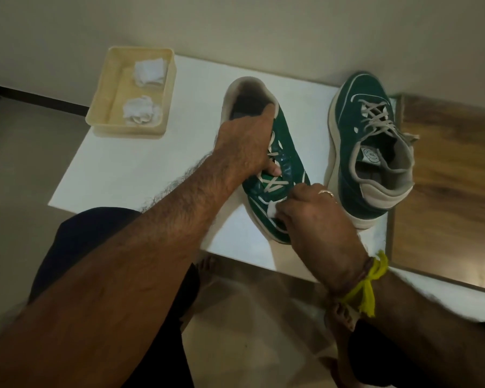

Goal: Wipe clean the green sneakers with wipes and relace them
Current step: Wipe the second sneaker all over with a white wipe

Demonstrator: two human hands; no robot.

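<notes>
A green sneaker (287,161) with a cream sole lies in the middle of the white table (140,163), its toe pointing toward me. My left hand (245,144) grips it over the collar and laces. My right hand (317,217) presses a small white wipe (272,210) against the sneaker's toe; most of the wipe is hidden under my fingers. The second green sneaker (356,141) stands to the right with its laces threaded, nobody touching it.
A cream plastic tray (108,88) at the table's far left corner holds two crumpled white wipes (149,70). A wooden surface (445,177) adjoins the table on the right. A wall runs behind. My knees and bare feet are below the table's near edge.
</notes>
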